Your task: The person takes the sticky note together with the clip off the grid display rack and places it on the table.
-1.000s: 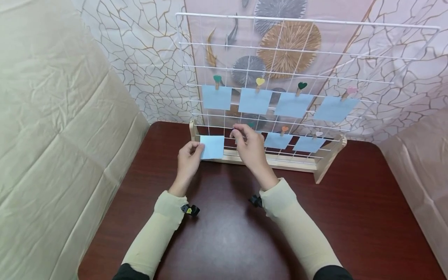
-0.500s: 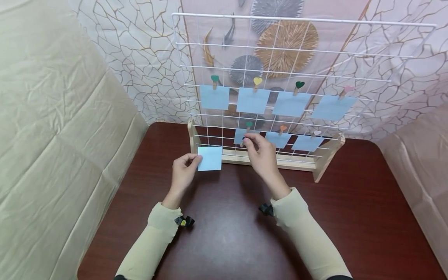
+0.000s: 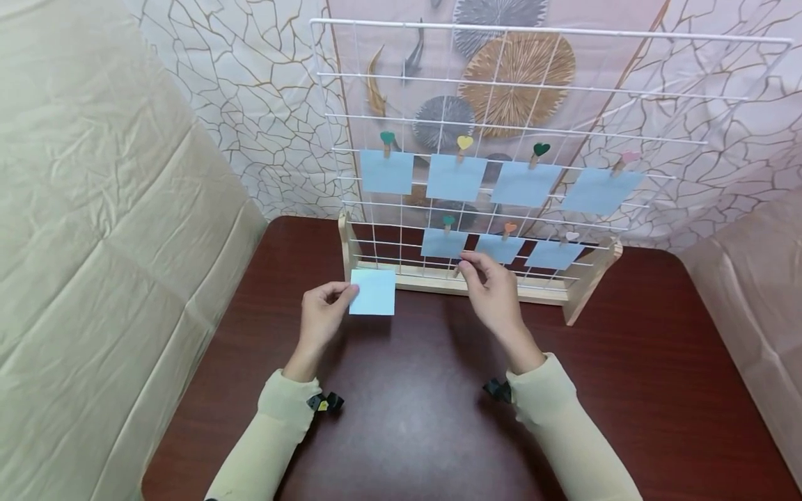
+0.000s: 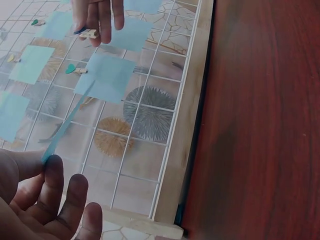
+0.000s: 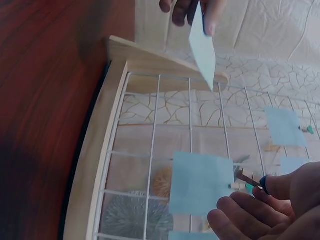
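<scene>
Holds up a light-blue paper square (image 3: 372, 292) by its left edge, pinched between thumb and fingers of the left hand (image 3: 321, 320), above the table (image 3: 683, 362) and near the lower left part of a white wire grid (image 3: 551, 31). Grips a small wooden clip (image 5: 248, 179) with a dark blue top between thumb and fingers of the right hand (image 3: 496, 299), well to the right of the paper square; cannot tell whether touching the wires. Faces a lower row of three blue papers (image 3: 442, 243) hanging on the grid under heart-topped pegs (image 3: 447, 221) in green, orange and white, and above them an upper row of four, under similar pegs in green, yellow, dark green and pink. Has the grid set in a pale wooden base (image 3: 416, 280), with a patterned backdrop (image 3: 276, 97) beyond and creased beige cloth (image 3: 119, 271) to the left. Wears pale sleeves (image 3: 260, 435).
</scene>
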`<state>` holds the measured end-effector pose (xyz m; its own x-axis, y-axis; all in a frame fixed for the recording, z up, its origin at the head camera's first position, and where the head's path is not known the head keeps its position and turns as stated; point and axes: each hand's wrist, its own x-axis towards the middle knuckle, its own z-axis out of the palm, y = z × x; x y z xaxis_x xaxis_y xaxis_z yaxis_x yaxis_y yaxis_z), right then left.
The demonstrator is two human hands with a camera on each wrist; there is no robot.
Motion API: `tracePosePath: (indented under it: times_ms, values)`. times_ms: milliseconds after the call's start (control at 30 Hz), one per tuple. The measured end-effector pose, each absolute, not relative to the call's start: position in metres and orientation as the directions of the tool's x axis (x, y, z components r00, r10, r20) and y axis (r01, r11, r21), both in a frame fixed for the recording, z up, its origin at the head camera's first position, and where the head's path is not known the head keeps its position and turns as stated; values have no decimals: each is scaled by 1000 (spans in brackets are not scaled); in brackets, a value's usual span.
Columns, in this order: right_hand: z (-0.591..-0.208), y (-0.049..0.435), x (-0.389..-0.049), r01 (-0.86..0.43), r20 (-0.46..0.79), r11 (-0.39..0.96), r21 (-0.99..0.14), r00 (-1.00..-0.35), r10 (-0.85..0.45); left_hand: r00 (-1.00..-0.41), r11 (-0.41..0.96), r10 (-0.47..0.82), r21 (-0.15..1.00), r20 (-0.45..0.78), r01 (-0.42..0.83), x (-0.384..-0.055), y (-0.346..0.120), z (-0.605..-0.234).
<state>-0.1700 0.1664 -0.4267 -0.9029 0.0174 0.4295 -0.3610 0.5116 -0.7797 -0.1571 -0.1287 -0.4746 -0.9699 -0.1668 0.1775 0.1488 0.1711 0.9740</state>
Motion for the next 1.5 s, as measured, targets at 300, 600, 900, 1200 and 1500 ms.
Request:
tracePosePath:
  times_ms: [300,600,900,1200,1500]
  values:
    - [-441,191,-159,-286,374,546,-787,-926,53,-969,199,-178,971,169,133,-148,-136,-481]
    - [-455,217,-148,-221,338,557,-801,-934,115,-973,189,-205,980,105,65,-138,-142,-479]
    - [-471,234,-132,-153,285,619,-771,-951,120,-970,196,-237,981,56,9,-135,-145,-488]
    - [-488,247,-119,-139,277,658,-740,-955,109,-974,229,-225,973,37,-16,-124,-148,-483]
    - [-494,261,-113,-111,244,691,-715,-965,98,-977,247,-213,968,7,-46,-118,-152,-480]
